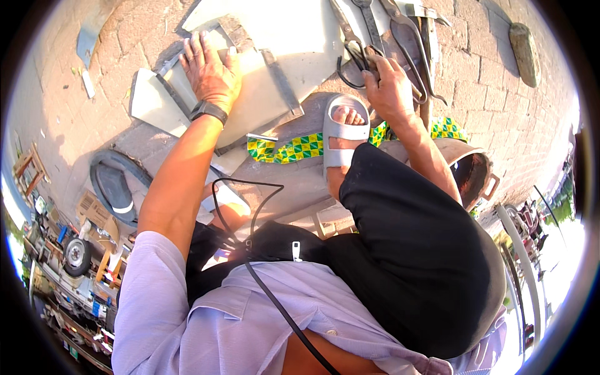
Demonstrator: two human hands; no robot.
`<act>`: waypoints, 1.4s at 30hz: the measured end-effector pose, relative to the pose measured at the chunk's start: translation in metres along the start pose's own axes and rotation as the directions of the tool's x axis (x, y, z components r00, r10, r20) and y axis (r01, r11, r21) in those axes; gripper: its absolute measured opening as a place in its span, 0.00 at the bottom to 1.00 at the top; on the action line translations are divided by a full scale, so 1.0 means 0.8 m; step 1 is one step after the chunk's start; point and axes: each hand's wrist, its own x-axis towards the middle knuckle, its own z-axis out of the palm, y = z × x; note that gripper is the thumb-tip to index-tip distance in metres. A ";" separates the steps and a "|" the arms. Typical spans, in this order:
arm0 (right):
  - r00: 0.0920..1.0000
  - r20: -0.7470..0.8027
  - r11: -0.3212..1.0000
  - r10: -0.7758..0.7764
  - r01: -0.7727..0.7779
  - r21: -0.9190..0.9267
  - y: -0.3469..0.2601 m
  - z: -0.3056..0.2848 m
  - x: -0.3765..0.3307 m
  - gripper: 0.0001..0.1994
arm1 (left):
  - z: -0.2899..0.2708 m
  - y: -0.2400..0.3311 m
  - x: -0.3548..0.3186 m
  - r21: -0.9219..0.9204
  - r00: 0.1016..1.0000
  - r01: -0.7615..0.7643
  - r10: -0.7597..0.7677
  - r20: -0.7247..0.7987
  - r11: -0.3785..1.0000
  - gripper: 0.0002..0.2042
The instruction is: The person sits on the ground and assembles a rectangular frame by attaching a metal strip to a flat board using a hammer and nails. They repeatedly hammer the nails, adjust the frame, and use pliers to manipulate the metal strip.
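Note:
My left hand (209,75), with a dark band at the wrist, lies flat with spread fingers on a pale folded metal sheet (250,94). Dark metal strips (281,84) run along its edges. At the upper right, my right hand (389,87) has its fingers curled at the looped handles of metal shears (351,62); the fingers partly hide the hold. Beside them lie a flat metal bar tool (369,25), long-handled tongs (409,37) and a hammer (428,12). A larger pale sheet (287,28) lies beyond the folded one.
My sandalled foot (345,128) stands between the sheet and the tools. A yellow-green patterned cloth (294,150) lies by it, near a round metal vessel (484,172). A dark tyre-like ring (103,169) is at left; a stone (525,55) lies at far right on brick paving.

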 end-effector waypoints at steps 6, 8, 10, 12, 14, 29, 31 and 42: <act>0.919 -0.385 0.965 0.086 -0.174 -0.199 0.085 -0.042 -0.041 0.17 | 0.004 0.003 0.005 -0.006 0.999 -0.037 0.037 -0.018 0.999 0.37; 0.871 -0.397 0.898 0.289 -0.391 -0.204 0.130 -0.057 -0.037 0.19 | 0.002 0.000 0.001 -0.001 0.999 -0.023 0.023 -0.025 1.000 0.37; 0.814 -0.230 0.832 0.534 -0.553 -0.027 0.182 -0.069 -0.018 0.22 | 0.004 0.001 0.000 -0.020 0.999 -0.028 0.027 -0.041 0.999 0.37; 0.772 0.068 0.715 0.632 -0.615 0.333 0.207 -0.079 0.007 0.25 | 0.002 0.003 0.002 -0.013 0.999 -0.017 0.017 -0.037 1.000 0.36; 0.787 0.184 0.715 0.589 -0.613 0.335 0.208 -0.085 0.029 0.24 | -0.003 0.004 0.007 0.007 1.000 -0.021 0.021 -0.011 1.000 0.36; 0.860 0.296 0.860 0.415 -0.477 0.181 0.225 -0.098 0.052 0.11 | -0.011 0.012 0.003 -0.056 0.999 0.039 -0.040 -0.017 0.998 0.37; 0.868 0.292 0.892 0.402 -0.443 0.089 0.218 -0.095 0.060 0.12 | -0.014 0.010 0.000 -0.065 0.999 0.043 -0.044 -0.022 0.997 0.37; 0.866 0.225 0.867 0.446 -0.481 0.133 0.255 -0.111 0.085 0.13 | -0.029 -0.017 0.026 -0.032 0.998 -0.063 0.063 -0.005 0.998 0.40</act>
